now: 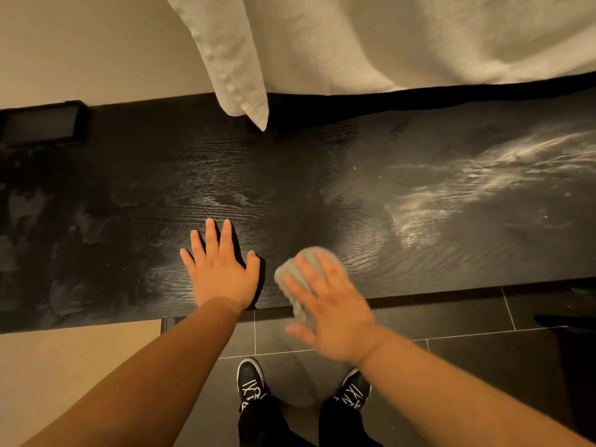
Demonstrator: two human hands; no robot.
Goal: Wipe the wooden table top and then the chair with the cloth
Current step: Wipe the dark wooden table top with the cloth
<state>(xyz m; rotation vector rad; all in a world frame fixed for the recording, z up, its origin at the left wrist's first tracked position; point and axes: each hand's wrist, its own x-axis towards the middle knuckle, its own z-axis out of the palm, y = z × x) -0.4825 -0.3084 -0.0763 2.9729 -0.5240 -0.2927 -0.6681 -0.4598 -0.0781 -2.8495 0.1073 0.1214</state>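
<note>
Cloth [311, 254], grey, at edge of wooden table [129, 188] under flat, straight-fingered right hand [335, 314]; left hand [222, 272] splayed flat beside.

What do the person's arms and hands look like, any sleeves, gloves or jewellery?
No sleeves, gloves, watch or rings show: the left hand and the right hand are bare, as are both forearms as far as the view reaches. The right hand is motion-blurred.

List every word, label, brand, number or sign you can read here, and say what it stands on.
None can be read. The table top, the cloth, the white fabric and the black tray show no lettering. White marks on the shoes look like laces or a pattern, too blurred to read as text.
</note>
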